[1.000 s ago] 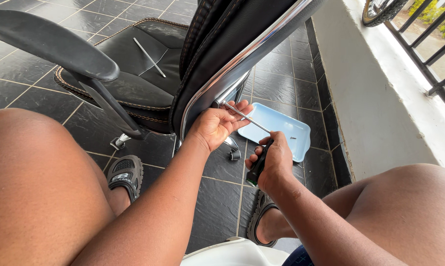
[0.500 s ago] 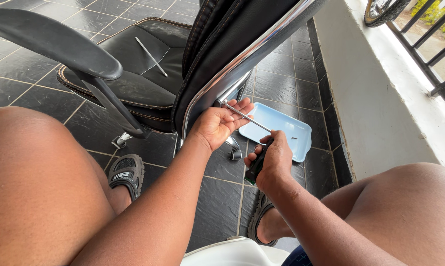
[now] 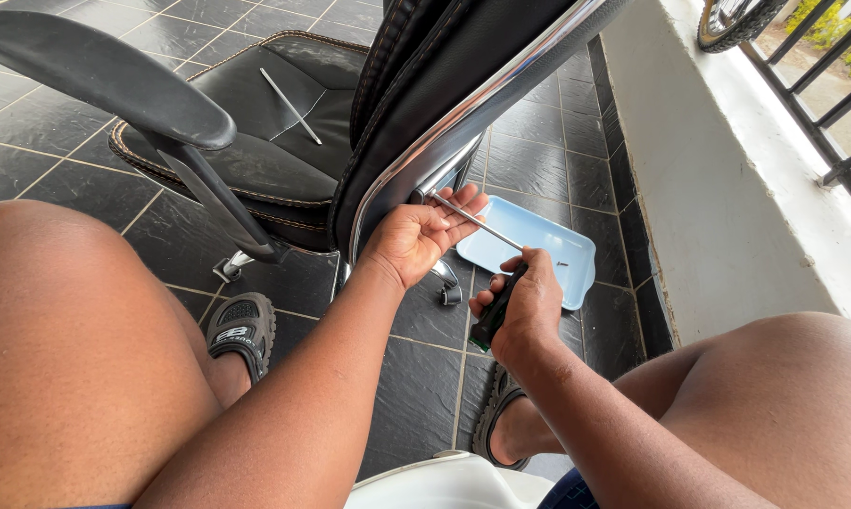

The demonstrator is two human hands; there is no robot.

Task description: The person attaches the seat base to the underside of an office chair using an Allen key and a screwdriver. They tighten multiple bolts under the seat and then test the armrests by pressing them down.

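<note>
Dark tiles (image 3: 529,160) below, nothing's really shifted: our right hand (image 3: 529,303) still grips the screwdriver (image 3: 489,273), left hand (image 3: 416,238) steadying its shaft against the chair (image 3: 444,104).

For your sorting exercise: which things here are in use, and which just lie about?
In use:
black leather office chair
dark-handled screwdriver, in right hand
left hand, steadying its shaft

Lying about:
pale blue plastic tray
thin metal rod on seat
</note>
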